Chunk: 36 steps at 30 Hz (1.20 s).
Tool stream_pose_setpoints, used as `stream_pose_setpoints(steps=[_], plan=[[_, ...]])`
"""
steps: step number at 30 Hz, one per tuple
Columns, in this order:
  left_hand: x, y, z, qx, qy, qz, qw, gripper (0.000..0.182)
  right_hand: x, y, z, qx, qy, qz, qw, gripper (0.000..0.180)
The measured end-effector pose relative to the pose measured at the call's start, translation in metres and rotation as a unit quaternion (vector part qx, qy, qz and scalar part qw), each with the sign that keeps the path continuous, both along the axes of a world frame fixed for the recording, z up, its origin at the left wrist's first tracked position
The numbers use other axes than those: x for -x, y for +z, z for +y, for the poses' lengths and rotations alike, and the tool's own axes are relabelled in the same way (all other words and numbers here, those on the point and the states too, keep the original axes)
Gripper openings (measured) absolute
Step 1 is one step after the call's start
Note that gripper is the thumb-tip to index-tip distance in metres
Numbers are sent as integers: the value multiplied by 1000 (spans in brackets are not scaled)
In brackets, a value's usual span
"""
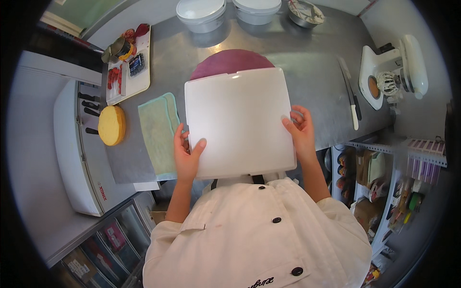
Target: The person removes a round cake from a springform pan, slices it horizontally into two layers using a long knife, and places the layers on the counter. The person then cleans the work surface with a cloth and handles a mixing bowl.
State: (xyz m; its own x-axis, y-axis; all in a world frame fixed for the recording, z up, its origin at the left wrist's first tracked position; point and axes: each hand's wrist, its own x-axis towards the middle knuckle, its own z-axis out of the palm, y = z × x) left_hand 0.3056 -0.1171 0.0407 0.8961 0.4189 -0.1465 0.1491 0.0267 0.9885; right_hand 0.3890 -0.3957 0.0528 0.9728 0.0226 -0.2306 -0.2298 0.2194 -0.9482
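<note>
My left hand (pixel 188 154) and my right hand (pixel 301 131) grip opposite sides of a square white board or box lid (pixel 239 122), thumbs on its upper face. It is held in front of my chest over the near edge of the steel table (pixel 313 82). Behind it shows part of a round purple disc (pixel 232 62), the rest of which the white piece hides; whether it is a turntable or a mat I cannot tell. A folded green cloth (pixel 155 135) lies left of my left hand. What is under the white piece is hidden.
At left are a round yellow sponge cake (pixel 111 125) and a white tray (pixel 143 81) with strawberries, blueberries and tins. Lidded white tubs (pixel 201 14) and a metal bowl (pixel 306 13) stand at the back. Two long knives (pixel 352 97) lie right, beside a white stand mixer (pixel 414 68).
</note>
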Motion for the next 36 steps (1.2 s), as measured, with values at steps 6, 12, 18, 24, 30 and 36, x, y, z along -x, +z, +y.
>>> stream_pose_setpoints(steps=[6, 12, 18, 24, 30, 36], plan=[[-38, -14, -1, -124, 26, 62, 990, 55, -57, -18, -3, 129, 70, -39, 988, 50], [-62, -34, -3, -457, 53, 11, 888, 52, -70, -37, -10, 461, 59, -197, 863, 51], [-60, -42, -6, -463, 52, -15, 885, 43, -65, -50, -15, 465, 46, -198, 862, 48], [-66, -43, -4, -463, 42, -8, 885, 41, -68, -50, -12, 448, 46, -190, 872, 48], [-64, -46, 3, -443, 37, -23, 896, 43, -66, -47, -7, 424, 44, -190, 884, 48], [-90, -7, -8, -475, 45, -148, 866, 26, -72, 7, 30, 425, -9, -291, 857, 34]])
